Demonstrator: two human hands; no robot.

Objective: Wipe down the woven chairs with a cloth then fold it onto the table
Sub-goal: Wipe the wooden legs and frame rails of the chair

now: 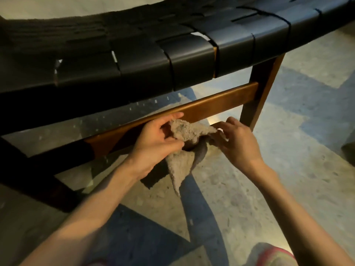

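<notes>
A chair with a seat of wide black woven straps (172, 54) fills the upper part of the view. Below the seat runs a brown wooden crossbar (217, 100), joined to a wooden leg (259, 96) at the right. Just in front of the crossbar I hold a crumpled grey-beige cloth (184, 131) between both hands. My left hand (153, 143) grips its left side with thumb and curled fingers. My right hand (236, 143) pinches its right corner. One pointed end of the cloth hangs down toward the floor.
The floor (269, 179) is speckled stone with dark shadows across it. A dark chair leg (38, 181) stands at the lower left. My knee in pink-striped fabric (269, 254) shows at the bottom right.
</notes>
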